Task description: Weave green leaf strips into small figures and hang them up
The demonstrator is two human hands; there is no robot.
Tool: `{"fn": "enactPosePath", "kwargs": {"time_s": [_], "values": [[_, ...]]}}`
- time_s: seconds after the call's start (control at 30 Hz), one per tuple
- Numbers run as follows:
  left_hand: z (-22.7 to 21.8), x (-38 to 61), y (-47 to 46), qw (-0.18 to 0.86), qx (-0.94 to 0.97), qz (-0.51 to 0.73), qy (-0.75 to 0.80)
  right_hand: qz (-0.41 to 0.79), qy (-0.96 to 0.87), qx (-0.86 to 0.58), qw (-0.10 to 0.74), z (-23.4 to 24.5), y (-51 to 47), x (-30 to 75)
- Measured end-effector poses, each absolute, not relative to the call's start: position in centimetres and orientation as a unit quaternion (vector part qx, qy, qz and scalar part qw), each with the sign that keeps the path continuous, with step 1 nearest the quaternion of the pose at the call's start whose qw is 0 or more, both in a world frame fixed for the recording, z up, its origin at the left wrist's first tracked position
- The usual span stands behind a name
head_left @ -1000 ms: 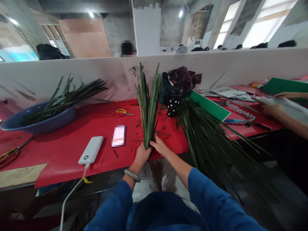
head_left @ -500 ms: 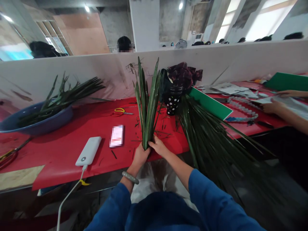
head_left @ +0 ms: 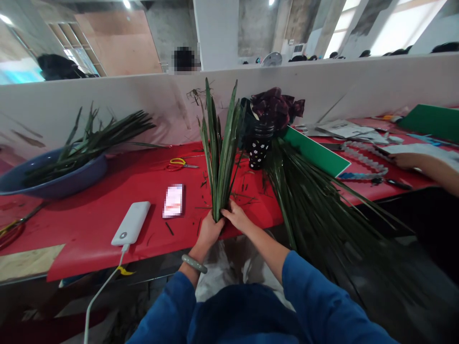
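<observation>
A bundle of long green leaves (head_left: pixel 221 167) stands upright at the front edge of the red-covered table, tips spread apart at the top. My left hand (head_left: pixel 210 230), with a bracelet on its wrist, is wrapped round the bundle's lower end. Pressed against the same end from the right, my right hand (head_left: pixel 236 216) has its fingers closed on the leaves. To the right, a large heap of long leaves (head_left: pixel 308 205) hangs over the table edge. Leaf scraps lie around the bundle. Yellow-and-red scissors (head_left: pixel 181 164) rest behind, to the left.
A blue basin (head_left: pixel 82 177) with leaves stands at the left. A white power bank (head_left: pixel 131 223) with a cable and a phone (head_left: pixel 173 200) lie nearer. A flowered black cup (head_left: pixel 258 154) and a green board (head_left: pixel 319 154) are at the right, near another person's hand (head_left: pixel 405 160).
My hands keep their hold on the leaf bundle, with hardly any movement. At the right, the other person's hands have shifted, and only one shows now. The view has tilted slightly.
</observation>
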State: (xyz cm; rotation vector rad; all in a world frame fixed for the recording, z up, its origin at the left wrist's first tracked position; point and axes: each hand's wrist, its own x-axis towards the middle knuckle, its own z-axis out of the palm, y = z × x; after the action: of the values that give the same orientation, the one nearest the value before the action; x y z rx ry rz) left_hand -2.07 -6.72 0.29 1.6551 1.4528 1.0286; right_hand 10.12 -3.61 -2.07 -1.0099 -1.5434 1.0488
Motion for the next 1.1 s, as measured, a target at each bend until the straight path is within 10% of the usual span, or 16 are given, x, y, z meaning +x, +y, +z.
{"fn": "enactPosePath", "kwargs": {"time_s": [0.5, 1.1], "values": [[0.0, -2.5, -5.9, 0.382, 0.631, 0.378, 0.559, 0.470, -0.599, -0.413, 0.500, -1.7, -3.0, 9.7], [5.9, -1.4, 2.4, 0.657, 0.515, 0.299, 0.463, 0.692, -0.305, -0.399, 0.519, -0.7, -1.4, 11.9]]}}
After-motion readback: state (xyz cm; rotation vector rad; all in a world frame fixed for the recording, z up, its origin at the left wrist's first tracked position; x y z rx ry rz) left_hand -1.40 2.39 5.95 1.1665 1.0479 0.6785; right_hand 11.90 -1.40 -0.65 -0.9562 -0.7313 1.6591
